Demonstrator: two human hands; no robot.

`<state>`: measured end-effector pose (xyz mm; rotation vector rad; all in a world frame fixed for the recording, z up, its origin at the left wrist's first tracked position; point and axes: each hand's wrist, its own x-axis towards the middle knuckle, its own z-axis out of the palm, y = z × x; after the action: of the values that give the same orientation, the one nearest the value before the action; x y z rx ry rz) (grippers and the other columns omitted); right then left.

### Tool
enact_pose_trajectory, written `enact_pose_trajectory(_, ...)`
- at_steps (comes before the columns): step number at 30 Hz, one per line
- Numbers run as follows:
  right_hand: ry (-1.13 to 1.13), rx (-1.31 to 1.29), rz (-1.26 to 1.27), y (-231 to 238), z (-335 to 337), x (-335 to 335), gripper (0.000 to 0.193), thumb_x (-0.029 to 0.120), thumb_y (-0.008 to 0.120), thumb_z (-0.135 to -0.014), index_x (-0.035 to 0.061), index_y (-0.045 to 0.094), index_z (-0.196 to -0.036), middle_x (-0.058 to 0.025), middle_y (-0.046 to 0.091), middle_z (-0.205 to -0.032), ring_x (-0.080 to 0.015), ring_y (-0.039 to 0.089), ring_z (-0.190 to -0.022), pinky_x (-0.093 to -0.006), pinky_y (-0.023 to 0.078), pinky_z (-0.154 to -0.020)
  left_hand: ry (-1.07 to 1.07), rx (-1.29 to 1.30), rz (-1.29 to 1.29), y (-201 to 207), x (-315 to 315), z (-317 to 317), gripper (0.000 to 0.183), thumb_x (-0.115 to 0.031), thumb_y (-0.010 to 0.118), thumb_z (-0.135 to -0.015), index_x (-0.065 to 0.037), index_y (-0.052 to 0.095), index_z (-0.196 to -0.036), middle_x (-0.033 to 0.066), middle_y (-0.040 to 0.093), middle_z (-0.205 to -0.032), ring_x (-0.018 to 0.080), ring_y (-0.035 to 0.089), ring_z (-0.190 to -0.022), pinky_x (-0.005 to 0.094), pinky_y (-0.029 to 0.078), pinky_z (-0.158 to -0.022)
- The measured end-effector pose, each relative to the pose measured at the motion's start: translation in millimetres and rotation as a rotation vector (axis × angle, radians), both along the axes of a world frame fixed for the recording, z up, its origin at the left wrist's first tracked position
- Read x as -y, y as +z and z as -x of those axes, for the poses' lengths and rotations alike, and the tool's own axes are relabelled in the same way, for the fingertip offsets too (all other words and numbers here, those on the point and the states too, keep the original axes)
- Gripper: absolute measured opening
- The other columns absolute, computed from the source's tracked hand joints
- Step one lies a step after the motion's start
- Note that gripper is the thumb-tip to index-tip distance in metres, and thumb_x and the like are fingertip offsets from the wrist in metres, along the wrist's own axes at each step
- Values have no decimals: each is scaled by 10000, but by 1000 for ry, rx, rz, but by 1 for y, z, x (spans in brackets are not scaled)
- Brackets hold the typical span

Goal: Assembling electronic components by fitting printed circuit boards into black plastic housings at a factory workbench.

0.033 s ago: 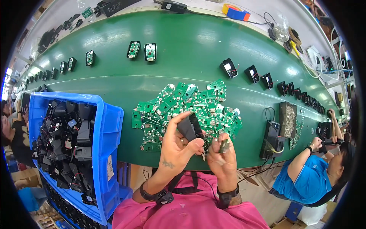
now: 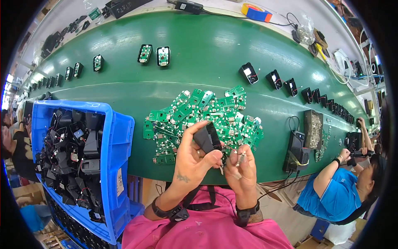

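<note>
My left hand (image 2: 191, 164) grips a black plastic housing (image 2: 203, 140), held tilted over the near side of the green circuit board pile (image 2: 195, 108). Thin wires (image 2: 227, 147) run from the housing's open side toward my right hand (image 2: 244, 172). Between the thumb and fingers of that hand is a small circuit board (image 2: 241, 158), with metal-looking parts showing on its face. Fingers cover much of this board, so where the wires end on it cannot be made out.
A blue crate (image 2: 111, 166) of black housings stands at my left. Housings with boards (image 2: 163, 56) line the bench's far left; wired housings (image 2: 249, 74) line the right. Right of the pile are a black power device (image 2: 295, 151) and a tray of small parts (image 2: 313, 128). A person in blue (image 2: 331, 193) works at right.
The small circuit board has turned in my right hand's fingers, so its face with metal-looking parts now shows. My left hand and the housing are almost unmoved.
</note>
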<state>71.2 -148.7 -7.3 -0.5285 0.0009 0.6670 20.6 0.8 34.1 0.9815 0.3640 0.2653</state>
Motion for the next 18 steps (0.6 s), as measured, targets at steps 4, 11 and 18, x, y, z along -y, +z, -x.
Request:
enact_pose_trajectory(4,-133,237,135,-1,-4,4,226,134,663,-931,41,478,-1022,-126,592,-893,-182,619,-661,-269,493,-474,-63,24,-25,-4,-1,4,669,-160,697,-872,-10,318,-1402,185,650,-1045,169,655,-728,276,568,-623)
enact_pose_trajectory(11,-107,292,258,6,-11,8,216,95,679,-912,17,504,-1012,-134,606,-918,-162,627,-679,-261,526,-506,-192,57,119,-10,-1,8,639,-165,666,-917,-38,294,-1421,175,637,-1040,159,644,-762,280,559,-647)
enact_pose_trajectory(18,-156,379,270,10,-13,7,205,94,669,-918,4,504,-999,-171,624,-983,-172,639,-676,-277,565,-566,-236,-1,121,-11,-1,10,643,-267,618,-950,-100,256,-1455,149,639,-1031,174,657,-747,292,562,-608)
